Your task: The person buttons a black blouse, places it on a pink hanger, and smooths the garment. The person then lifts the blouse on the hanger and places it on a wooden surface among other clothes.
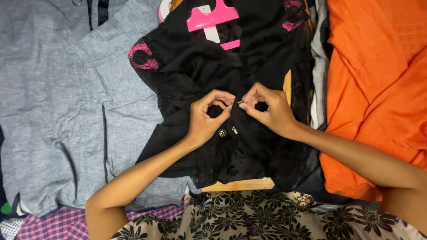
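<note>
I have both hands pinching the black lace blouse (231, 84): left hand (205, 120) on the placket edge, right hand (269, 111) fingers closed on a small button (239, 102); I'd keep the edges aligned.

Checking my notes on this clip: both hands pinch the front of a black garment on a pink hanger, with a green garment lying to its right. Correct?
Nearly. The garment to the right is orange, not green, as the head view shows. The rest holds: left hand and right hand pinch the front of the black garment on the pink hanger.

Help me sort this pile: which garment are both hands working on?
The black lace garment on the pink hanger, between the grey shirt and orange cloth.
</note>
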